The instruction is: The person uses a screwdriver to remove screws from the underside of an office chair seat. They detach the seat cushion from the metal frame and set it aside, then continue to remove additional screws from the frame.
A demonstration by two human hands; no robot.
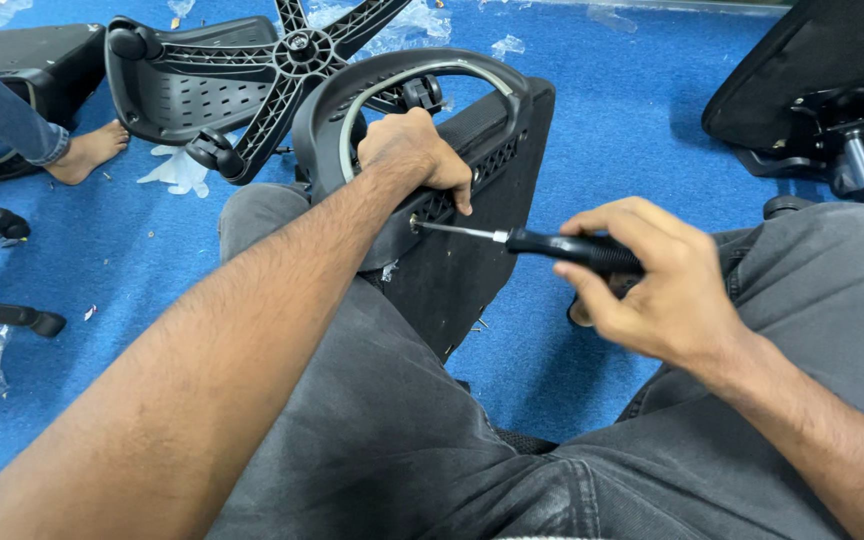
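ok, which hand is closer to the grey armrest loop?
Left. The left hand grips the armrest loop directly at its lower part. The right hand is off to the side, apart from it, holding a screwdriver whose tip points at the armrest base.

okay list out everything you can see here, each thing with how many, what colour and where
armrest: one, black loop with pale inner strip, centre, against seat panel
seat panel: one, black, upright between the knees
screwdriver: one, black handle, metal shaft, tip at the armrest base
wheeled chair base: one, black, upper left
chair parts: black, upper right
plastic scraps: clear, on carpet
carpet: blue
another person's foot: one, bare, left edge
left hand: grips armrest
right hand: holds screwdriver
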